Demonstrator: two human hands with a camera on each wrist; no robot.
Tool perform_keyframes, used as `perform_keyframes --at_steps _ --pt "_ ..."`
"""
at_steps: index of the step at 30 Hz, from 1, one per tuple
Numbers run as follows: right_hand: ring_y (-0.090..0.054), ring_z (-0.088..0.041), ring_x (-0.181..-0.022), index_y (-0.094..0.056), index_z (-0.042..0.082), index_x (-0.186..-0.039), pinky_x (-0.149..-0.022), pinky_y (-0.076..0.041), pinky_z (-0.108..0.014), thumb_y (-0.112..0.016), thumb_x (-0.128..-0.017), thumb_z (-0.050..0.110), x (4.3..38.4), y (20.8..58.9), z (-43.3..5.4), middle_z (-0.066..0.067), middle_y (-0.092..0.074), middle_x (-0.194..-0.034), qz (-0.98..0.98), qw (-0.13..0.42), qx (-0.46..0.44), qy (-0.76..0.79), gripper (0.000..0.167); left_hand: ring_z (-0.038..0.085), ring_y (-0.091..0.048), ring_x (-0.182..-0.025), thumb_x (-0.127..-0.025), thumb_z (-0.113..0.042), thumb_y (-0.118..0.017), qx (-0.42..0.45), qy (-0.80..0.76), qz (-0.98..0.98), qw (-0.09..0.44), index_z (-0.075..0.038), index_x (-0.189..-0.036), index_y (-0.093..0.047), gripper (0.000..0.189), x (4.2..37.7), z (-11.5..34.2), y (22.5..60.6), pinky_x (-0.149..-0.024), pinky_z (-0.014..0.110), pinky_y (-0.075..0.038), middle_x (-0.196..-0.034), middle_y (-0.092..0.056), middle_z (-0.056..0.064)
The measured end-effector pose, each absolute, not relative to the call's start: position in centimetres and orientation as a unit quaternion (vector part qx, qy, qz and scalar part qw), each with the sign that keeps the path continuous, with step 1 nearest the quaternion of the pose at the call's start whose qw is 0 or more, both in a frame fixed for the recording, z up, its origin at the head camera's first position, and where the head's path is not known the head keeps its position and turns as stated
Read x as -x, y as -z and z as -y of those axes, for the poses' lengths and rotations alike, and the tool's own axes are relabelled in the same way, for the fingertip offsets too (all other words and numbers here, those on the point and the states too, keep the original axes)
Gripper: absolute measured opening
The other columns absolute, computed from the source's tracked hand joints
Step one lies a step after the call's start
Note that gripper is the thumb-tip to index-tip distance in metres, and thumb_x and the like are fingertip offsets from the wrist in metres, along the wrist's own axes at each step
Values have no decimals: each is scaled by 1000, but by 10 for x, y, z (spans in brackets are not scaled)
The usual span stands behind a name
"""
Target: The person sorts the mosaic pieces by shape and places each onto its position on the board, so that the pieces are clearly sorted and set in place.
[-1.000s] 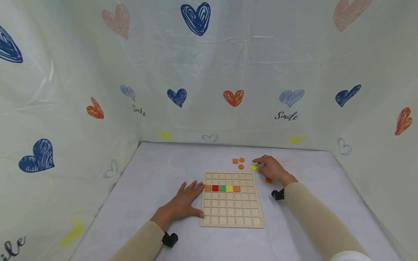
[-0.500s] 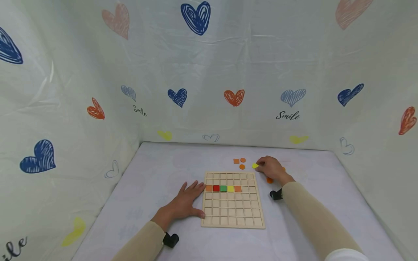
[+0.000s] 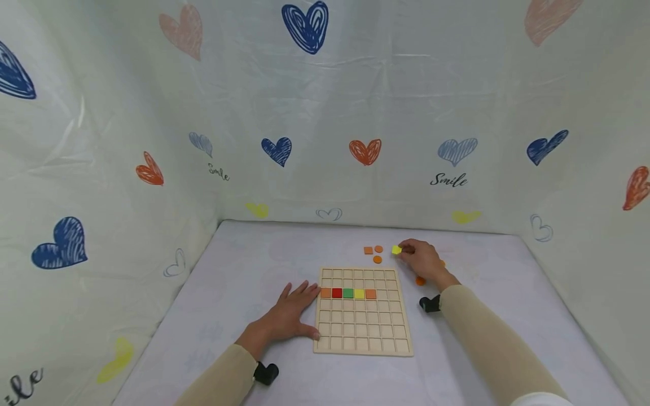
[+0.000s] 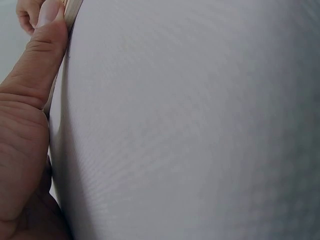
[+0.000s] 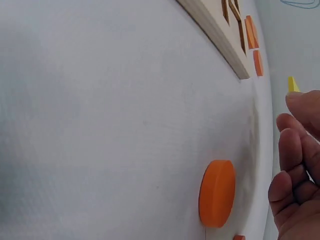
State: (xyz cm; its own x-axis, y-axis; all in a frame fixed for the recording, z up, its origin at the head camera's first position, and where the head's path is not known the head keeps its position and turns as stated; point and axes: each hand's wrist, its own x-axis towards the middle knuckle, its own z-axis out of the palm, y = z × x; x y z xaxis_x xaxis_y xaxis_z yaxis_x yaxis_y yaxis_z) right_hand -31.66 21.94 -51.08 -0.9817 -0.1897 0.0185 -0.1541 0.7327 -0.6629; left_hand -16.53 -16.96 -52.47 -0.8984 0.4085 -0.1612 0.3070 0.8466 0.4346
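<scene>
A wooden grid board (image 3: 350, 327) lies on the table, with a row of coloured square tiles, orange, red, green (image 3: 347, 293), yellow and orange, across its third row from the top. My left hand (image 3: 284, 316) rests at the board's left edge, fingers spread; in the left wrist view the thumb (image 4: 37, 65) touches the board's side. Past the board's top right corner, my right hand (image 3: 422, 260) pinches a yellow tile (image 3: 396, 250) between thumb and fingertips. The right wrist view shows this yellow tile (image 5: 293, 85) edge-on, above the table, the other fingers curled.
Left of the right hand lie an orange square (image 3: 368, 250) and two orange discs (image 3: 377, 259). Another orange disc (image 3: 420, 281) is under the right wrist, and an orange piece (image 3: 443, 263) shows partly behind that hand. White curtains with printed hearts surround the table.
My right hand has closed on the yellow tile, lifted it and moved it slightly away toward the back of the table. My left hand has stayed at the board's edge.
</scene>
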Motion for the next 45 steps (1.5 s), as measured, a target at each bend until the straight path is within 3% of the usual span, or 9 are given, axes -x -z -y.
perform_keyframes --at_steps 4,11,23,45 --pt "-67 -30 -109 -69 8 -135 -91 -58 -40 -68 -103 19 313 507 -215 -16 -72 -125 -914 10 72 400 34 28 -15 -165 -75 -66 -86 -186 -202 -953 125 -15 -167 -32 118 165 169 524 -134 57 -3 -174 -31 3" --pt "-66 -34 -115 -72 8 -134 -95 -58 -42 -73 -101 17 304 496 -208 -17 -73 -124 -890 2 59 452 34 27 -15 -165 -76 -67 -85 -188 -196 -955 121 -16 -168 -30 119 165 170 526 -134 55 -3 -174 -31 1" --pt "-67 -28 -109 -72 9 -132 -84 -59 -24 -74 -101 17 293 486 -201 -13 -72 -119 -874 3 71 480 33 29 -17 -165 -75 -66 -86 -187 -199 -955 119 -15 -167 -32 119 165 171 526 -134 57 -4 -174 -32 3" --pt "-69 -27 -103 -75 5 -127 -78 -58 -16 -75 -99 11 277 475 -195 -15 -74 -115 -859 -11 116 499 29 29 -16 -165 -74 -68 -85 -190 -204 -953 119 -15 -168 -31 120 166 171 526 -134 57 -3 -174 -31 3"
